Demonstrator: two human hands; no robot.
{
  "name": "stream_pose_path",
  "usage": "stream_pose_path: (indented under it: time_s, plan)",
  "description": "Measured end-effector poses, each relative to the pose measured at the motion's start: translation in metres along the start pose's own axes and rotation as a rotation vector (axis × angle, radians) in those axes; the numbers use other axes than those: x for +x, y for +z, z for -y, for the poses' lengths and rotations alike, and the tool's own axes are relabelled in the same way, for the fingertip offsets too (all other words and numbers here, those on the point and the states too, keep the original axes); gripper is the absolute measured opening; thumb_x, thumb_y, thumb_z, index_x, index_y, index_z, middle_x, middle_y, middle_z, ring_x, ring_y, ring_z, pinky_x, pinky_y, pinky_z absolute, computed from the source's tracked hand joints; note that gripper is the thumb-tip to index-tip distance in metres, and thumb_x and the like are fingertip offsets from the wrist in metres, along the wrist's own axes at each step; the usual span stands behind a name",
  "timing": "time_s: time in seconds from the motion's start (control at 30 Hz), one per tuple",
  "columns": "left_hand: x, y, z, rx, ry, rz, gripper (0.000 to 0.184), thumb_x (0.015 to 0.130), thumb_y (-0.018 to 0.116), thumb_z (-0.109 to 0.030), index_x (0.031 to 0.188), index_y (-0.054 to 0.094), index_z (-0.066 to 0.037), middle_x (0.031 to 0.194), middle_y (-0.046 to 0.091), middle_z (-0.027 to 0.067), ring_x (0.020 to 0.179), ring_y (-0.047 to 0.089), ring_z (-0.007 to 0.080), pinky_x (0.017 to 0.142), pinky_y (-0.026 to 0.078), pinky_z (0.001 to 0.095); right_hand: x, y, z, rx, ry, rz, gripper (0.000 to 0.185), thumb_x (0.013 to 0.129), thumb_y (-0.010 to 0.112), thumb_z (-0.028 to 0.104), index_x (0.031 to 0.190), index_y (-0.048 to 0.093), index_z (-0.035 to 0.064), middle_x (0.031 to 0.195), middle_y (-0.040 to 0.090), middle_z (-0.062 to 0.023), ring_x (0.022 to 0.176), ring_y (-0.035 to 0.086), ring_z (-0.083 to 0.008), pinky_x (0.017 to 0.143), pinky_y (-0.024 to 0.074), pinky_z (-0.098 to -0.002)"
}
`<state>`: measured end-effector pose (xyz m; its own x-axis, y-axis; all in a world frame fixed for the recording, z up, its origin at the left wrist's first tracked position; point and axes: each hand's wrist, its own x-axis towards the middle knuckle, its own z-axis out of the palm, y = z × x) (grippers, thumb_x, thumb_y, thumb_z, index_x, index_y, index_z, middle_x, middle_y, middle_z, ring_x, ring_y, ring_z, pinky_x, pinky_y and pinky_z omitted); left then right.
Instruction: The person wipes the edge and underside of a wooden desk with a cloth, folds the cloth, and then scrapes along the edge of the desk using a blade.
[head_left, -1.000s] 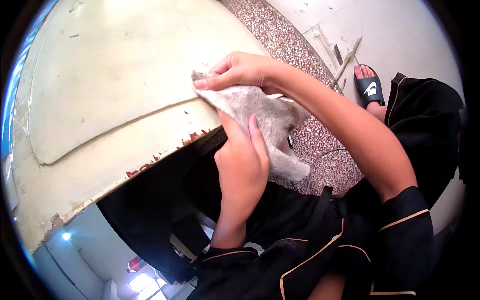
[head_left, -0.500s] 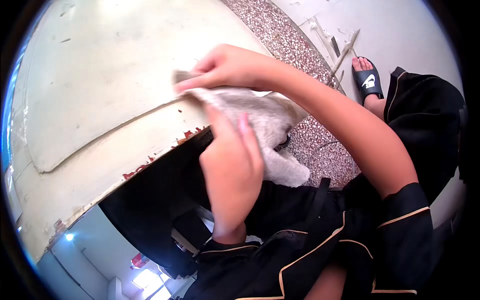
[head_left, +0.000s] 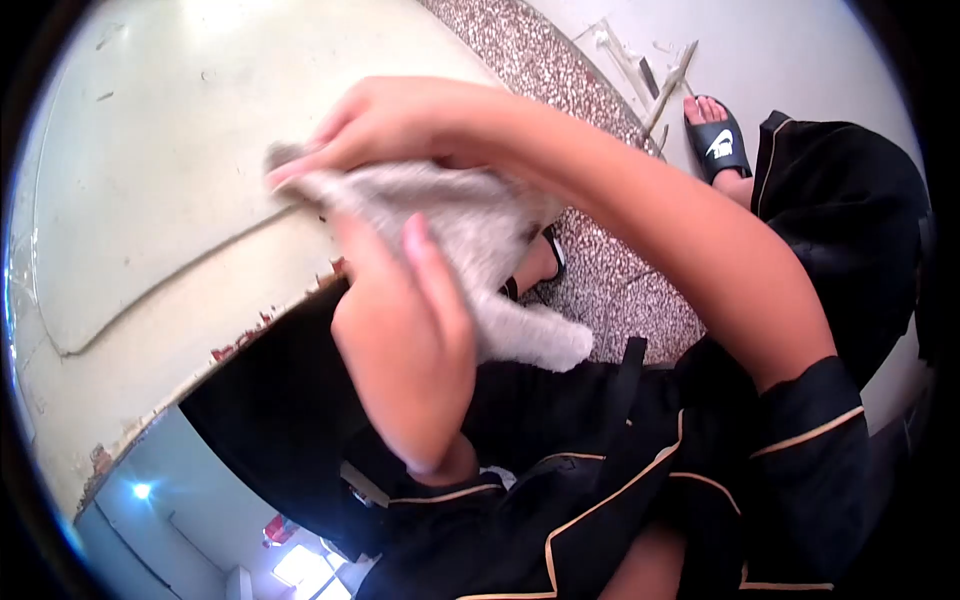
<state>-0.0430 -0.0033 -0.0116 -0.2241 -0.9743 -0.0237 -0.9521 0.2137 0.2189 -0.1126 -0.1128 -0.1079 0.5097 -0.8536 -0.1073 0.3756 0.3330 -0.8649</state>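
A fuzzy grey-beige piece of cloth point(head_left: 465, 215) hangs over the edge of a cream-painted table point(head_left: 150, 190), with a narrow strip drooping toward my lap. My right hand point(head_left: 375, 125) reaches across from the right and pinches the cloth's far end above the tabletop. Lower down, my left hand point(head_left: 405, 345) is closed on the near side of the same cloth, thumb pointing up along it. Its fingertips are partly hidden by the fabric and blurred.
Chipped paint marks the table edge. Speckled stone flooring point(head_left: 640, 290) lies below, and a broken strip point(head_left: 670, 90) rests on pale floor beyond it. A foot in a black slide sandal point(head_left: 718, 140) is at the right. Part of another foot point(head_left: 540, 262) shows behind the cloth.
Both hands have moved left with the cloth, farther along the table. The view has shifted slightly too, and a second foot now shows behind the cloth.
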Motion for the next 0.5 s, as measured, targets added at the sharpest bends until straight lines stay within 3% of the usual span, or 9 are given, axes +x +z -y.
stream_pose_path:
  time_s: [0.07,0.13,0.17,0.23,0.27,0.33,0.4,0.43,0.5]
  plan:
    - [0.002,0.027,0.018,0.004,-0.020,0.195,0.036,0.093,0.046,-0.012,0.121,0.041,0.011,0.069,0.057,0.0298,0.064,0.059,0.0454,0.051,0.044,0.0498,-0.009,-0.027,-0.039,-0.016,0.106,-0.027,0.044,0.075,0.075,0.047,0.077,0.072,0.0034,0.065,0.061,-0.0046,0.060,0.052,-0.0083,0.056,0.0411,-0.0252]
    - [0.001,0.040,0.023,-0.020,0.037,0.166,0.039,0.094,0.046,-0.013,0.123,0.039,0.012,0.070,0.058,0.0299,0.064,0.059,0.0455,0.052,0.043,0.0514,0.011,-0.026,-0.076,0.051,-0.042,-0.062,0.045,0.074,0.075,0.049,0.074,0.072,0.0042,0.065,0.062,-0.0055,0.062,0.053,-0.0085,0.058,0.0415,-0.0262]
    - [0.001,0.036,0.019,0.014,-0.004,0.087,0.040,0.094,0.046,-0.013,0.124,0.039,0.011,0.071,0.059,0.0300,0.066,0.060,0.0458,0.053,0.044,0.0513,-0.004,-0.021,-0.041,-0.066,0.040,-0.067,0.047,0.073,0.074,0.052,0.074,0.073,0.0047,0.067,0.062,-0.0055,0.063,0.054,-0.0118,0.061,0.0426,-0.0281]
    - [-0.002,0.022,0.008,0.049,-0.002,-0.148,0.041,0.094,0.045,-0.012,0.127,0.038,0.011,0.077,0.060,0.0310,0.072,0.061,0.0463,0.057,0.046,0.0505,-0.007,0.004,0.018,-0.264,-0.072,-0.068,0.048,0.072,0.073,0.056,0.077,0.073,0.0080,0.067,0.062,-0.0052,0.065,0.055,-0.0148,0.061,0.0435,-0.0309]
    - [-0.001,0.010,-0.004,-0.100,0.016,-0.176,0.040,0.094,0.045,-0.012,0.127,0.039,0.010,0.081,0.060,0.0314,0.076,0.062,0.0458,0.060,0.047,0.0494,-0.004,0.010,0.031,-0.249,0.055,-0.068,0.050,0.070,0.074,0.058,0.078,0.073,0.0086,0.068,0.063,-0.0054,0.067,0.057,-0.0151,0.061,0.0445,-0.0316]
    - [-0.006,0.015,-0.004,-0.026,0.015,-0.128,0.040,0.094,0.046,-0.013,0.125,0.039,0.011,0.080,0.061,0.0298,0.074,0.061,0.0462,0.059,0.046,0.0504,-0.004,0.009,0.014,-0.251,0.048,-0.066,0.057,0.066,0.075,0.061,0.081,0.073,0.0060,0.070,0.064,-0.0070,0.070,0.058,-0.0166,0.065,0.0465,-0.0328]
    - [-0.006,0.041,0.006,0.225,-0.039,0.172,0.037,0.092,0.047,-0.012,0.120,0.042,0.012,0.075,0.060,0.0291,0.069,0.060,0.0461,0.058,0.046,0.0517,0.000,-0.019,-0.049,-0.177,0.253,-0.150,0.065,0.061,0.078,0.062,0.082,0.072,0.0011,0.078,0.066,-0.0113,0.073,0.061,-0.0212,0.069,0.0482,-0.0348]
    - [-0.008,0.061,0.019,0.248,0.058,0.263,0.029,0.093,0.048,-0.014,0.110,0.046,0.009,0.073,0.059,0.0284,0.068,0.059,0.0457,0.058,0.045,0.0511,-0.034,-0.043,-0.077,0.133,0.219,-0.044,0.073,0.058,0.080,0.063,0.085,0.070,-0.0046,0.086,0.066,-0.0159,0.077,0.063,-0.0264,0.070,0.0487,-0.0382]
    - [-0.019,0.091,0.028,0.201,0.115,0.422,0.023,0.093,0.049,-0.015,0.102,0.050,0.006,0.070,0.058,0.0276,0.066,0.058,0.0448,0.058,0.044,0.0512,-0.045,-0.053,-0.139,-0.138,0.561,-0.300,0.074,0.060,0.080,0.060,0.092,0.066,-0.0050,0.086,0.065,-0.0148,0.073,0.063,-0.0226,0.061,0.0480,-0.0327]
